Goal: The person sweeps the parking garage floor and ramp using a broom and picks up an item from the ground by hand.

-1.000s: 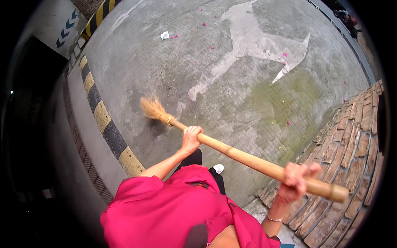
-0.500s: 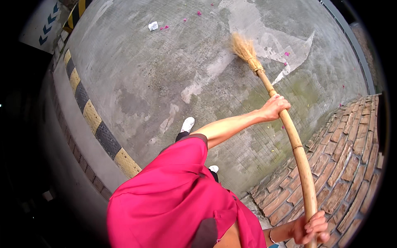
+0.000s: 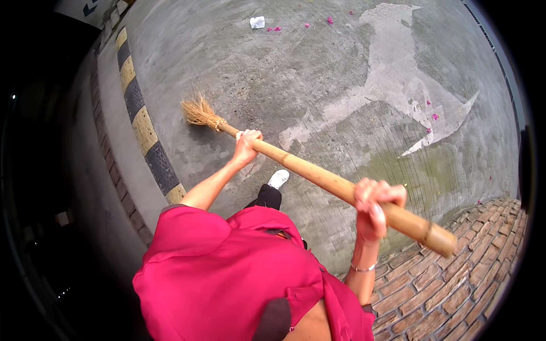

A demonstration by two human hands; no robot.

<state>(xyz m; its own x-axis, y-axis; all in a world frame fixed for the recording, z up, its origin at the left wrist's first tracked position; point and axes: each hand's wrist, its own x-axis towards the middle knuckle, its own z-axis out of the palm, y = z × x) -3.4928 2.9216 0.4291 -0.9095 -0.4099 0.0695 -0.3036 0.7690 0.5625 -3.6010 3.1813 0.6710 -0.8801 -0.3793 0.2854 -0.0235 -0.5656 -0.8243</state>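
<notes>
A broom [image 3: 307, 170] with a thick bamboo handle slants across in front of me, its straw head at the far left and its butt end at the lower right. My left hand [image 3: 247, 145] is closed round the handle just behind the bristles. Further up the shaft, toward the butt, my right hand [image 3: 377, 203] grips it too, with a bracelet on that wrist. The straw bristles [image 3: 200, 111] are at the concrete floor [image 3: 244, 74]; whether they press on it I cannot tell.
A striped yellow and black kerb [image 3: 145, 126] runs along the left, a stone-block wall [image 3: 455, 278] at the lower right. White paper [image 3: 257, 22] and pink petals [image 3: 330, 21] lie on the far floor. My white shoe [image 3: 278, 179] shows below the handle.
The broom head has swung from the far right over to the left. Both hands kept their hold, the left moving left and the right rising from the lower edge. The view shifted too.
</notes>
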